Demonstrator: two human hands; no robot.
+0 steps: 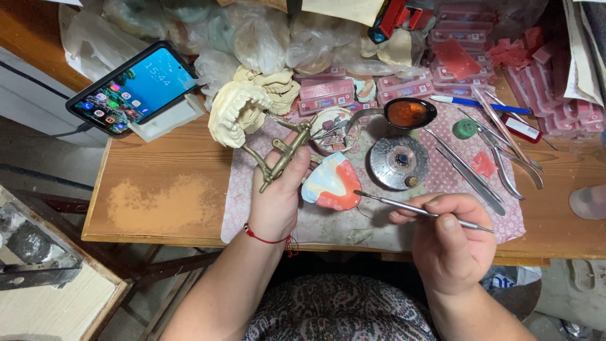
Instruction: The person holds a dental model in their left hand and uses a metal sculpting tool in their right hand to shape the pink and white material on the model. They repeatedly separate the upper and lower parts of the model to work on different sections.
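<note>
My left hand [278, 196] grips a brass dental articulator [284, 151] that carries a cream plaster jaw cast [237, 113] at its far end, and its fingers also hold a denture base of pink and orange wax [331, 184]. My right hand [451, 237] holds a thin metal carving tool [410, 207] like a pen. The tool's tip rests at the right edge of the wax denture. Both hands are over a patterned pink cloth [435, 189] on a wooden table [158, 189].
A phone [136, 88] leans on a white stand at the back left. A spoon of molten wax [407, 113], a round metal burner [399, 163], several metal instruments [499, 151], a blue pen [473, 102], pink wax boxes [404, 88] and bagged casts [259, 38] crowd the back.
</note>
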